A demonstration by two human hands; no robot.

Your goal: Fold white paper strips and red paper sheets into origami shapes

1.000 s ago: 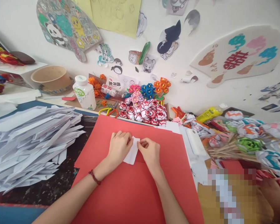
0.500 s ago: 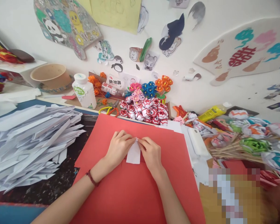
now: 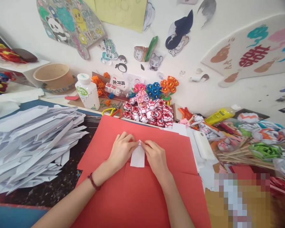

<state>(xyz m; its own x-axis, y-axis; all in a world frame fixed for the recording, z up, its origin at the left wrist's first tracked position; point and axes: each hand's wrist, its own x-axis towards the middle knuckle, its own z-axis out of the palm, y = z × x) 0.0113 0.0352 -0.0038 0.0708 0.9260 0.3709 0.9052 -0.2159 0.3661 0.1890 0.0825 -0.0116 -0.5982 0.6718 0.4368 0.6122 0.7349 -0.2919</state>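
Observation:
A small white paper strip (image 3: 137, 157) lies over the red paper sheets (image 3: 142, 196), its far end narrowed to a folded point. My left hand (image 3: 122, 148) pinches that point from the left, thumb and forefinger closed on it. From the other side my right hand (image 3: 156, 157) grips the same tip, its fingers pressed together. The fingertips of both hands almost meet there and partly cover the fold. The wide end of the strip hangs free toward me, flat against the red paper.
Folded white paper strips (image 3: 33, 142) are heaped at the left. Behind the red sheets sit red-and-white paper flowers (image 3: 152, 114), scissors (image 3: 112, 111) and a white bottle (image 3: 87, 91). At right lie a yellow bottle (image 3: 219, 115), a white case (image 3: 203, 144) and a green paper flower (image 3: 266, 150).
The view has shifted slightly, so things appear a little further right. Both hands keep their pinch on the strip's tip, with hardly any movement of the fingers.

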